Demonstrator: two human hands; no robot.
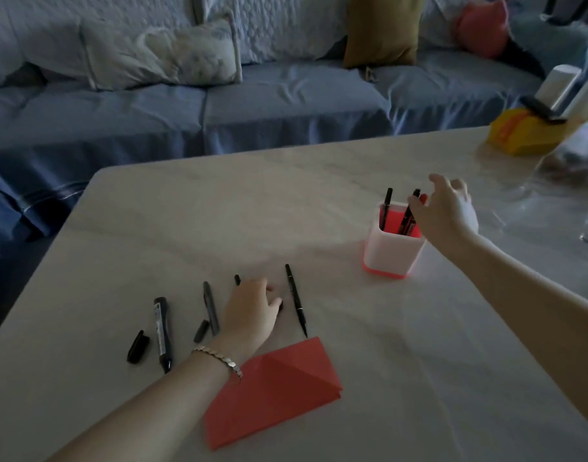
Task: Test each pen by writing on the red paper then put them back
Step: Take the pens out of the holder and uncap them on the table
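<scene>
A folded red paper [279, 391] lies on the pale table [352, 328] near me. Left of it, uncapped, lie a thick black marker [162, 331] with its cap [137, 346] and a grey pen [211, 308] with its cap [201, 331]. A thin black pen [296, 300] lies to the right, its tip toward the paper. My left hand [252, 311] lies palm down between them, fingers curled over another black pen [237, 280]; only that pen's far end shows. My right hand [447, 208] hovers with spread fingers at the white, red-based pen holder [394, 255], thumb against the pens standing inside.
A yellow box [525, 135], white cylinders [557, 85] and a clear plastic bag [572, 151] crowd the table's far right corner. A blue sofa [252, 105] with cushions runs behind the table. The table's left edge slants close to the thick marker.
</scene>
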